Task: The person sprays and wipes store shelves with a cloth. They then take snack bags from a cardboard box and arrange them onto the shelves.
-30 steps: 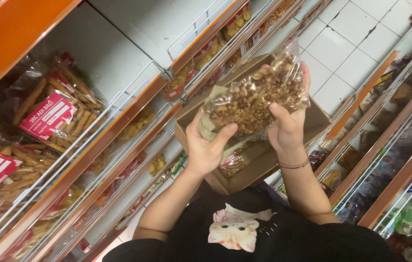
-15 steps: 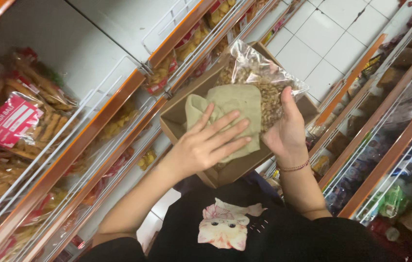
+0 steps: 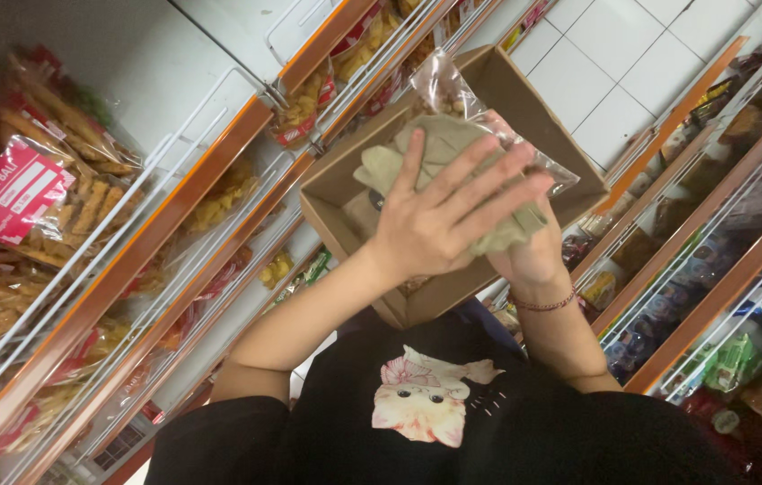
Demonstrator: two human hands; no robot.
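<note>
While the camera looked straight down the person's front, the orange-edged shelves (image 3: 143,260) on the left filled most of the view, their white wire fronts holding clear packs of fried snack sticks (image 3: 35,180) with pink labels. On the right, a second run of shelving (image 3: 713,269) held smaller packets, and a strip of white tiled floor (image 3: 614,63) showed between the two. Below lay a black shirt (image 3: 453,422) with a pale cartoon cat printed on the chest.

Above the shirt sat an open brown cardboard box (image 3: 524,103), tilted and just beside the left shelves. Over the box a clear bag of brown snacks (image 3: 448,85) was held up, mostly covered by an olive-green cloth (image 3: 439,144).

A left hand (image 3: 444,216) lay on top with its fingers spread flat, pressing the cloth against the bag rather than gripping it. A right hand (image 3: 533,256), with a thin red bracelet (image 3: 544,304) at the wrist, supported the bag and cloth from beneath; its fingers were hidden behind them, so I could not tell how they were curled.
</note>
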